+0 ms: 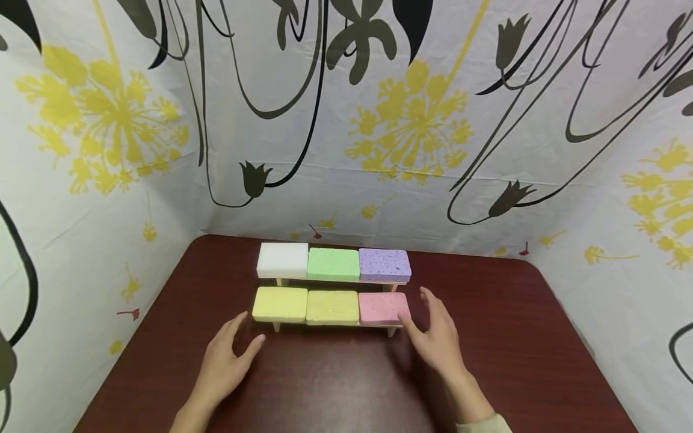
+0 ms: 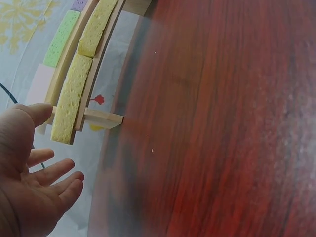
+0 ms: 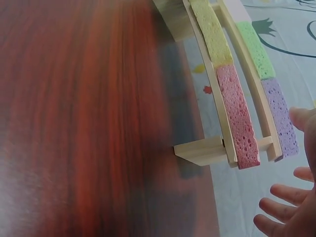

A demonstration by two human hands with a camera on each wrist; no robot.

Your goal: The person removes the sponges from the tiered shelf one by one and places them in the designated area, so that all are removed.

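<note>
Block-shaped sponges sit in two rows on a small wooden rack (image 3: 200,150). Along its upper step are a white sponge (image 1: 283,260), a green sponge (image 1: 333,264) and a purple sponge (image 1: 385,265). The front step bears a left yellow sponge (image 1: 280,305), a middle yellow sponge (image 1: 332,307) and a pink sponge (image 1: 383,307). Off the rack's left end, my left hand (image 1: 221,364) holds nothing, fingers spread beside the left yellow sponge. At the right end, my right hand (image 1: 438,340) is spread too, its thumb overlapping the pink sponge's edge in the head view.
The rack stands near the back of a dark red-brown wooden table (image 1: 335,385). White cloth (image 1: 303,138) with yellow and dark plant patterns hangs behind the table and along both sides.
</note>
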